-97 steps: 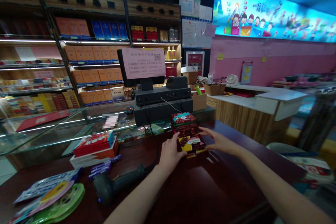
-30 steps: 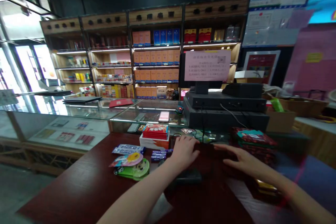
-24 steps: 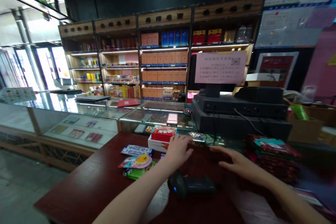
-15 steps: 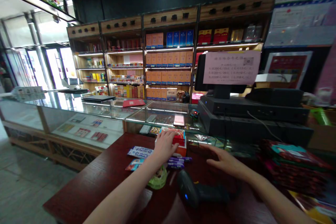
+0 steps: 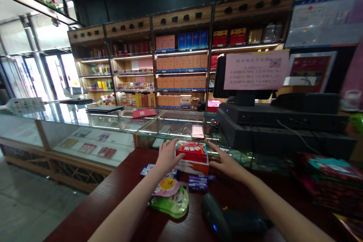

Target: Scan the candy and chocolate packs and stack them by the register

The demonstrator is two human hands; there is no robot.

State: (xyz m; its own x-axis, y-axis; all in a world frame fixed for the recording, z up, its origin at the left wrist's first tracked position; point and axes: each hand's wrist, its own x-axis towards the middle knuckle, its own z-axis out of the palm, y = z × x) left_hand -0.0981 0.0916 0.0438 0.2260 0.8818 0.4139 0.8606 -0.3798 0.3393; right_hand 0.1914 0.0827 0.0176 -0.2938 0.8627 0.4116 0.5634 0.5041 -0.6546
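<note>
A stack of red and white boxes (image 5: 192, 155) stands on the dark wooden counter (image 5: 113, 196) near the glass case. My left hand (image 5: 167, 155) presses against the stack's left side with fingers spread. My right hand (image 5: 224, 162) is at its right side, fingers stretched out and touching the lower box. Together they flank the stack. Purple candy bars (image 5: 200, 182) lie just in front of it. Green and pink snack pouches (image 5: 170, 196) lie under my left forearm.
A black barcode scanner (image 5: 227, 219) lies near the front. The cash register (image 5: 280, 124) with its sign-covered screen stands at the right, a pile of chocolate packs (image 5: 329, 181) beside it. Glass display cases (image 5: 85, 128) run left; stocked shelves stand behind.
My view swung left from the chocolate pile. Both hands left that pile, travelled left across the counter and closed in on either side of the red box stack.
</note>
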